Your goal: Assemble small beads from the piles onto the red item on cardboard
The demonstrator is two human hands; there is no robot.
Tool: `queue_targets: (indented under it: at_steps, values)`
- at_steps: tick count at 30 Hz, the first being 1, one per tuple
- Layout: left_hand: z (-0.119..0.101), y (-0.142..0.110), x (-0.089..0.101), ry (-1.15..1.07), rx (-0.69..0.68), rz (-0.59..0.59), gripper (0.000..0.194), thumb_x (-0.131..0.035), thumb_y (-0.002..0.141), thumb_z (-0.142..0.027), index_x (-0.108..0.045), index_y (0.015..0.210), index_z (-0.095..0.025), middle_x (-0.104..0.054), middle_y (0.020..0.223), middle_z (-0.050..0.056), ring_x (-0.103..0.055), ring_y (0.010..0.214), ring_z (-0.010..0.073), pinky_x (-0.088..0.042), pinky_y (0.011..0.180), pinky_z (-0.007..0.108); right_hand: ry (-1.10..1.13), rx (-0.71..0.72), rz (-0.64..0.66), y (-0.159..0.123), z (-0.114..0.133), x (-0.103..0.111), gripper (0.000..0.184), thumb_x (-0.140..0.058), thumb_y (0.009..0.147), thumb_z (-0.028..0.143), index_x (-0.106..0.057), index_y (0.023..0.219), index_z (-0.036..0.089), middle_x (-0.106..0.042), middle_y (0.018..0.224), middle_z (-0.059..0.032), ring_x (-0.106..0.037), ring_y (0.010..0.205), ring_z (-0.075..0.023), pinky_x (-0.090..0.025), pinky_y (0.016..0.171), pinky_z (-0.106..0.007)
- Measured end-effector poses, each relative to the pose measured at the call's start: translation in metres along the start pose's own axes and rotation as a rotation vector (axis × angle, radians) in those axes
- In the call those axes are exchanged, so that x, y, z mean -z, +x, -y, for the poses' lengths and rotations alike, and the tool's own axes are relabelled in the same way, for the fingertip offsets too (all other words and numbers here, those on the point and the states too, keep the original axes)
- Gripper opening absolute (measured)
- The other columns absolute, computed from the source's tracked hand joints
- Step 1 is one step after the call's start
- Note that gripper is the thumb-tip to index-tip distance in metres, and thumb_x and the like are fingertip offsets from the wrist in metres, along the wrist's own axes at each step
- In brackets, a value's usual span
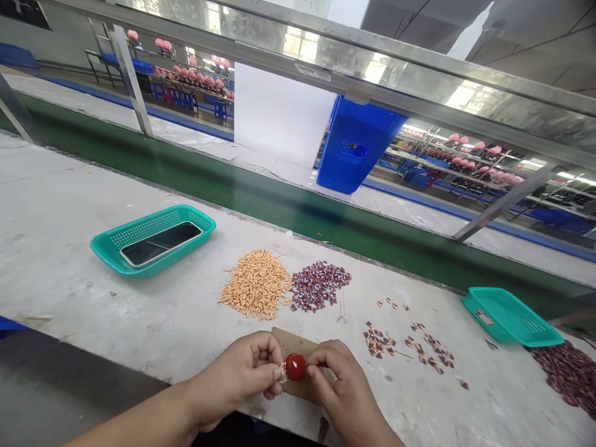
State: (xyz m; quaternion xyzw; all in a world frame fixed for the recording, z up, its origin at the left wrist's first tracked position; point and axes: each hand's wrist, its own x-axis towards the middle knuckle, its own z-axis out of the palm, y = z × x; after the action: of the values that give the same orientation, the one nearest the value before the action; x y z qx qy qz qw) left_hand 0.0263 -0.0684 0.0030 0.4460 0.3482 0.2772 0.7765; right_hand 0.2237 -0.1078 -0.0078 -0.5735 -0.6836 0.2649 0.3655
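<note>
Glossy red ball (295, 366) sits between the two hands, above the brown board (294, 343) at the near edge of the bench (186, 323). The left hand (254, 366) has its grip pinching a small pale piece (282, 371) against the ball's left side; the right hand (342, 379) brings thumb and forefinger to the right edge, but whether that grip pinches the ball or merely touches it, I cannot tell. To do this well, I would steady the ball with the right fingertips and press lightly from the left, since so small a piece would probably slip or twist if squeezed hard. Working low over the board should help catch anything dropped. The orange pieces (256, 285) and maroon pieces (319, 285) lie in neighbouring heaps just beyond, so elbows and wrists are best kept low and clear of them, and of the scattered two-tone pieces (379, 343) to the right.
</note>
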Motion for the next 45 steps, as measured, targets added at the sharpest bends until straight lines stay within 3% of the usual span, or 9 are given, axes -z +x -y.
queue_targets:
  at_steps: [3, 7, 11, 15, 20, 36, 45]
  values:
    - [0.004, 0.001, 0.0, -0.037, -0.005, -0.009, 0.02, -0.069, 0.067, -0.026, -0.052, 0.073, -0.017, -0.059, 0.061, -0.004, -0.052, 0.057, 0.0105, -0.04, 0.059, 0.025, -0.111, 0.073, 0.018, 0.001, -0.002, -0.005, 0.014, -0.057, 0.078, 0.011, -0.064, 0.074, 0.021, -0.063, 0.076, -0.0041, -0.055, 0.078, -0.0203, -0.042, 0.07, -0.032]
    - [0.005, 0.001, -0.002, -0.058, -0.012, -0.022, 0.022, -0.072, 0.067, -0.028, -0.053, 0.072, -0.017, -0.059, 0.06, -0.004, -0.053, 0.057, 0.0111, -0.04, 0.059, 0.025, -0.142, 0.069, 0.041, 0.001, -0.006, -0.009, 0.014, -0.058, 0.077, 0.01, -0.065, 0.074, 0.022, -0.062, 0.078, -0.0047, -0.054, 0.08, -0.021, -0.042, 0.071, -0.033]
    - [0.005, 0.001, -0.005, -0.073, -0.015, -0.016, 0.022, -0.072, 0.069, -0.029, -0.054, 0.073, -0.017, -0.06, 0.06, -0.003, -0.054, 0.058, 0.0118, -0.04, 0.061, 0.026, 0.049, 0.042, -0.018, -0.002, -0.006, -0.009, 0.009, -0.06, 0.081, 0.02, -0.066, 0.074, 0.022, -0.061, 0.077, -0.0038, -0.055, 0.076, -0.0196, -0.043, 0.069, -0.031]
    - [0.004, 0.001, -0.009, -0.076, -0.019, -0.013, 0.023, -0.074, 0.068, -0.028, -0.054, 0.071, -0.017, -0.06, 0.061, -0.004, -0.054, 0.059, 0.0115, -0.04, 0.06, 0.025, 0.299, -0.007, -0.042, -0.004, 0.003, -0.013, 0.016, -0.058, 0.084, 0.033, -0.064, 0.076, 0.021, -0.059, 0.078, -0.0029, -0.056, 0.073, -0.0174, -0.044, 0.067, -0.028]
    - [0.006, 0.003, -0.01, -0.081, -0.028, 0.004, 0.023, -0.074, 0.069, -0.029, -0.054, 0.072, -0.017, -0.061, 0.059, -0.003, -0.054, 0.058, 0.0115, -0.039, 0.06, 0.024, 0.42, -0.026, -0.08, -0.001, 0.01, -0.021, 0.019, -0.06, 0.083, 0.037, -0.062, 0.073, 0.02, -0.057, 0.074, -0.0014, -0.056, 0.07, -0.0162, -0.044, 0.065, -0.027]
    - [0.004, 0.003, -0.007, -0.006, -0.137, 0.01, 0.023, -0.071, 0.072, -0.032, -0.054, 0.073, -0.017, -0.059, 0.066, -0.003, -0.052, 0.065, 0.0131, -0.039, 0.065, 0.026, 0.46, -0.044, -0.045, -0.003, 0.008, -0.026, 0.015, -0.062, 0.082, 0.035, -0.063, 0.075, 0.021, -0.058, 0.078, -0.0022, -0.058, 0.073, -0.0165, -0.047, 0.066, -0.027]
    - [0.007, 0.001, -0.007, 0.248, -0.219, -0.052, 0.013, -0.061, 0.075, -0.028, -0.054, 0.071, -0.018, -0.054, 0.067, -0.003, -0.048, 0.065, 0.0141, -0.041, 0.062, 0.026, 0.439, -0.046, -0.073, -0.007, 0.004, -0.031, 0.015, -0.061, 0.083, 0.034, -0.062, 0.076, 0.021, -0.059, 0.078, -0.002, -0.057, 0.074, -0.0164, -0.046, 0.067, -0.027]
